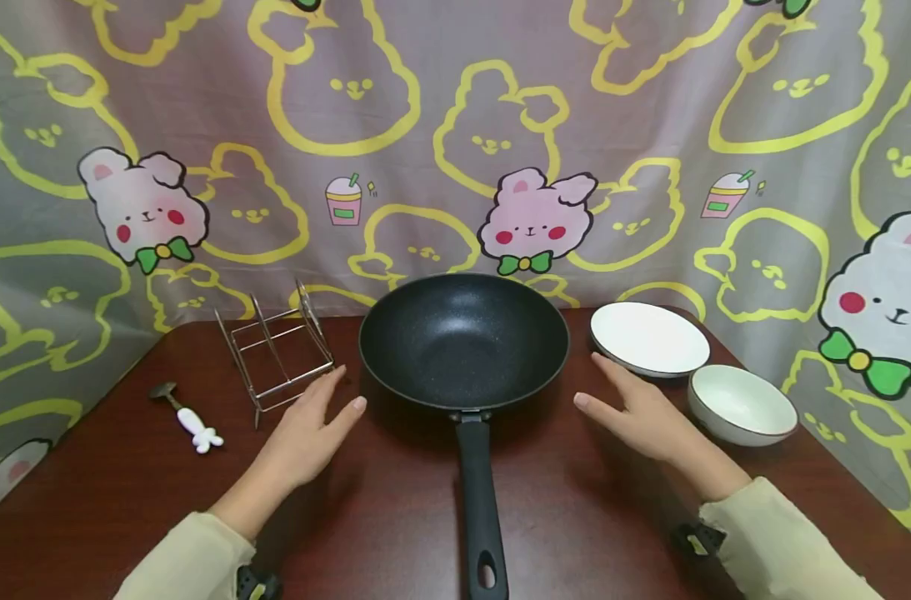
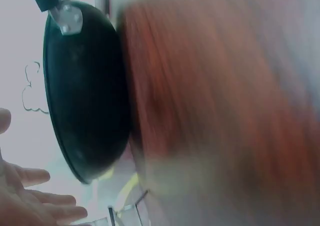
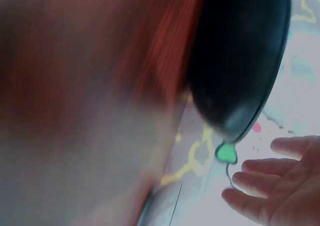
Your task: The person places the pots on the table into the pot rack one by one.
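A black wok (image 1: 466, 342) stands in the middle of the dark red-brown table, its long handle (image 1: 481, 500) pointing towards me. My left hand (image 1: 305, 437) is held to the left of the wok, fingers extended and thumb apart, holding nothing. To the right of the wok is my right hand (image 1: 643, 417), likewise spread with nothing in it. Both wrist views show the wok's dark outer side (image 2: 87, 90) beside the straight fingers. A wire rack (image 1: 278, 354) lies just beyond my left fingertips. Past the right fingertips sits a white plate (image 1: 650, 337).
A white bowl (image 1: 742, 404) stands in front of the plate, near the table's right side. On the left lies a small utensil with a white, figure-shaped handle (image 1: 194, 427). A patterned curtain (image 1: 425, 167) hangs along the table's back edge.
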Demonstrator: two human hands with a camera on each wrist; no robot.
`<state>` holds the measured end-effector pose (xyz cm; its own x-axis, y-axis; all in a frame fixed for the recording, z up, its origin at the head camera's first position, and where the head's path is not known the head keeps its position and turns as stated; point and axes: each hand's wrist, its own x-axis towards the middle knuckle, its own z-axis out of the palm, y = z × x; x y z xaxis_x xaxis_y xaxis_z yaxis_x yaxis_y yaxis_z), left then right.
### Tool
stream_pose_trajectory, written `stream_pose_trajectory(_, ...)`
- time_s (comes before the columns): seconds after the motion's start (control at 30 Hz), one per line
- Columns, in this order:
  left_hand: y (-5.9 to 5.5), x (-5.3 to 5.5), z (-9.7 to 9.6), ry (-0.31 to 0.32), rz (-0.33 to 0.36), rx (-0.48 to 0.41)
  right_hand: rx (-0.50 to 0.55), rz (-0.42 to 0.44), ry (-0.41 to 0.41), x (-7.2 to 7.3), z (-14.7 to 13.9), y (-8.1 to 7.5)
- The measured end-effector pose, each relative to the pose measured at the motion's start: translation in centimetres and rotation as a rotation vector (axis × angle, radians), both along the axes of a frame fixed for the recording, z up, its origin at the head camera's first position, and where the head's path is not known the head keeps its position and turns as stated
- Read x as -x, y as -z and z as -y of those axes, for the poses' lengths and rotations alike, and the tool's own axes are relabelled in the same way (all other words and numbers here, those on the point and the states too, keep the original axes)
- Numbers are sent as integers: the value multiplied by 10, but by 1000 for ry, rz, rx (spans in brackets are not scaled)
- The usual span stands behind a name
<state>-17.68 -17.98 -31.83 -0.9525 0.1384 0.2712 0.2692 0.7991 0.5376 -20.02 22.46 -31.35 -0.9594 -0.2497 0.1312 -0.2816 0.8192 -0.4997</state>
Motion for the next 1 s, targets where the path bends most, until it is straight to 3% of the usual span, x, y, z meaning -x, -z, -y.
stream_pose_trajectory(0.17, 5, -5, -15, 39, 34, -174, 162, 33, -47, -18, 14, -1)
stream_pose_trajectory(0.3, 8, -10, -28, 57, 97, -337, 354, 119, -130, -29, 26, 1)
stream_pose_trajectory(0.43, 8, -15, -44, 120, 214, -557, 644, 323, -272, -38, 39, 4)
stream_pose_trajectory(0.53, 9, -17, -56, 189, 343, -706, 872, 518, -357, -46, 51, 9)
stream_pose_trajectory(0.67, 13, -18, -68, 256, 467, -793, 1086, 707, -462, -57, 70, 17)
stream_pose_trajectory(0.77, 15, -19, -76, 279, 506, -824, 1155, 779, -515, -63, 83, 22)
stream_pose_trajectory(1.0, 20, -20, -93, 311, 557, -889, 1203, 848, -483, -71, 102, 25)
